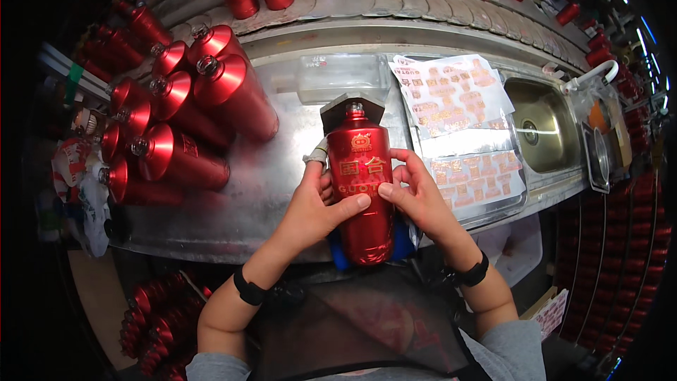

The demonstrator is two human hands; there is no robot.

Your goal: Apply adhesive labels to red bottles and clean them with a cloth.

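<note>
A glossy red bottle (362, 222) with gold lettering and a gold emblem lies tilted in front of me, its clear glass neck pointing away. Its lower end rests over a blue pad (403, 240), and a dark angular block (377, 110) sits behind its neck. My left hand (316, 201) grips the left side, thumb across the front below the lettering. On the other side, my right hand (421, 194) holds the bottle with its thumb pressed at the end of the lower row of letters. A pale wrap covers a left fingertip.
Several red bottles (236, 95) stand on the metal worktop (268, 183) at left. A clear plastic container (343, 77) is behind the block. Sheets of gold decals (451, 99) lie at right beside a sink (539, 127). A slatted conveyor (395, 1) carrying red bottles runs along the back.
</note>
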